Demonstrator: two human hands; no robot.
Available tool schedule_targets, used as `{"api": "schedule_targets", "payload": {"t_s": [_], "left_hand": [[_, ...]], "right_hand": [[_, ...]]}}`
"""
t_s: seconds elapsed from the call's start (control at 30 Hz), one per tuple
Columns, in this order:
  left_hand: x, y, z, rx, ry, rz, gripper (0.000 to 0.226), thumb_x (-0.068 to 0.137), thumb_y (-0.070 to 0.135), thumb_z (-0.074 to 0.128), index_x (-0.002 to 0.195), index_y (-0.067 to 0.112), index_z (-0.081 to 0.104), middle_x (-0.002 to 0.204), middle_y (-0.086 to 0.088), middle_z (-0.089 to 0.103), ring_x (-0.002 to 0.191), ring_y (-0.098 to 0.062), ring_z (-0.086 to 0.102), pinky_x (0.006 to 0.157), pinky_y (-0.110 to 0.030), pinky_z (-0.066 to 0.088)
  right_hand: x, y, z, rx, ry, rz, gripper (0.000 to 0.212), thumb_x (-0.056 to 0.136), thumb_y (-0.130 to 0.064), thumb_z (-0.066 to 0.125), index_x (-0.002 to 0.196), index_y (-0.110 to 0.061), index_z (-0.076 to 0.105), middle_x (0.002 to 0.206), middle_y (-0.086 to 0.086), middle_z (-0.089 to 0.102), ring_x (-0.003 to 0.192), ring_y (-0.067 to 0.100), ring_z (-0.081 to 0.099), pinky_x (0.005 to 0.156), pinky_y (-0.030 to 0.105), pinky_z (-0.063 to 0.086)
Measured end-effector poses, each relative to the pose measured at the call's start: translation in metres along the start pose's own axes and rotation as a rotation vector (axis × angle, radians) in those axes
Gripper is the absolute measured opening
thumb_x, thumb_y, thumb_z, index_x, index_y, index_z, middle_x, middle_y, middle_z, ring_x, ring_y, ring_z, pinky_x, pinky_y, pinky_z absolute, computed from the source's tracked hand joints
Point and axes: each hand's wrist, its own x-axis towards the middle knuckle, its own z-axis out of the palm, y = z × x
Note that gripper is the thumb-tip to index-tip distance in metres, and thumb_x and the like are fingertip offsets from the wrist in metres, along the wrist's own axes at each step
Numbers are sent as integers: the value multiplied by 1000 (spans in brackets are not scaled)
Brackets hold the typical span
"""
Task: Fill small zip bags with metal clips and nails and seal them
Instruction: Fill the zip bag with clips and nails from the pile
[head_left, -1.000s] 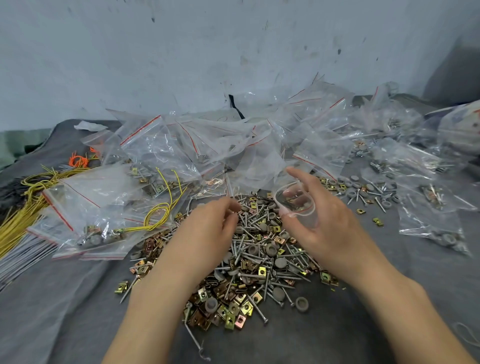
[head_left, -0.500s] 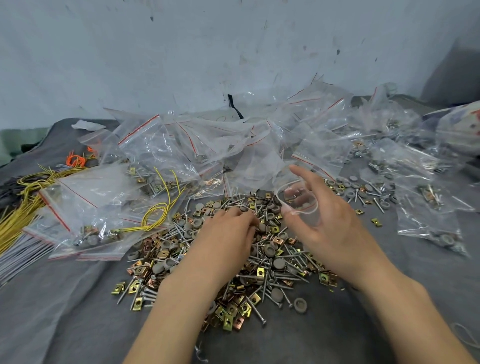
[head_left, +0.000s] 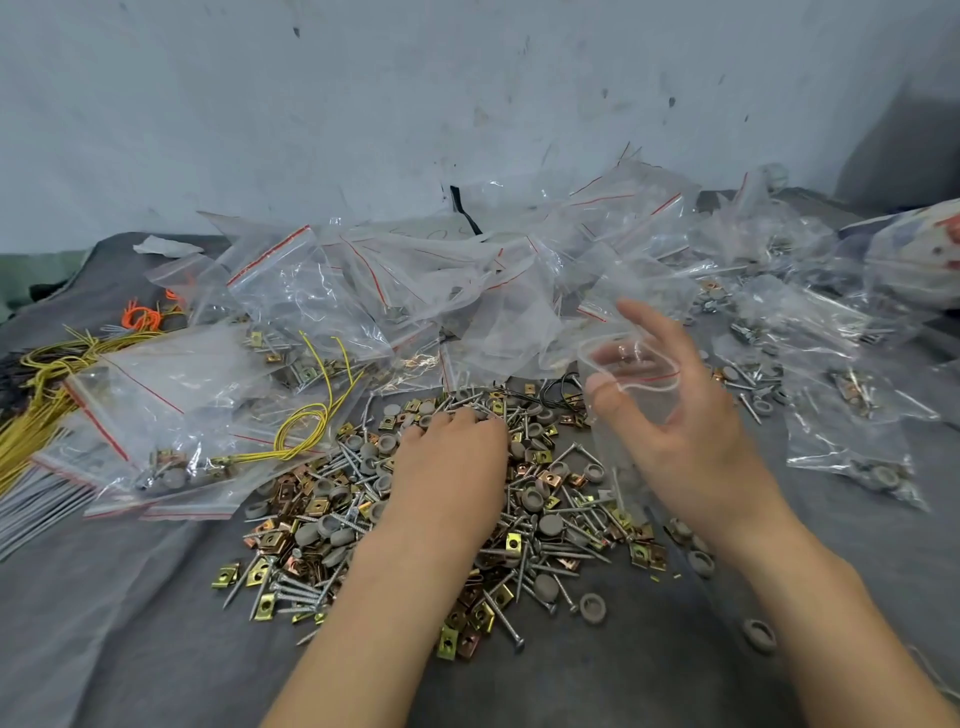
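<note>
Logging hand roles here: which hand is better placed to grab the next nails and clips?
Left. The left hand rests on the pile of nails and clips, fingers down in it. The right hand is occupied, holding the small zip bag with its mouth open.

One wide-angle camera, worn on the head, looks forward and down from close range. The right hand grips a zip bag just right of centre, with the left hand beside that grip and a wall beyond it.
</note>
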Motion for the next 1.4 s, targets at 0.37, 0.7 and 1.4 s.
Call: {"api": "schedule_targets", "payload": {"t_s": [0.37, 0.7, 1.4], "left_hand": [[-5, -4, -3, -89, 40, 122, 11, 101, 35, 49, 111, 32, 53, 119, 6, 51, 116, -20, 49, 95, -37, 39], [-1, -20, -15, -490, 209, 39, 27, 103, 26, 45, 126, 21, 60, 121, 4, 62, 115, -14, 54, 100, -32, 43], [-13, 12, -59, -1171, 242, 166, 7, 94, 22, 65, 94, 28, 69, 86, 13, 73, 74, 6, 62, 66, -7, 44]], "right_hand": [[6, -6, -3, 196, 90, 47, 59, 82, -47, 67, 137, -40, 49, 114, -13, 69, 110, 7, 66, 102, 39, 49], [5, -10, -2, 216, 76, 53, 49, 93, -32, 69, 138, -38, 49, 114, -16, 68, 109, 7, 66, 97, 30, 49], [-3, -7, 21, -58, -90, -79, 66, 85, -34, 74, 142, -39, 42, 113, -20, 63, 108, 2, 63, 89, 11, 46]]}}
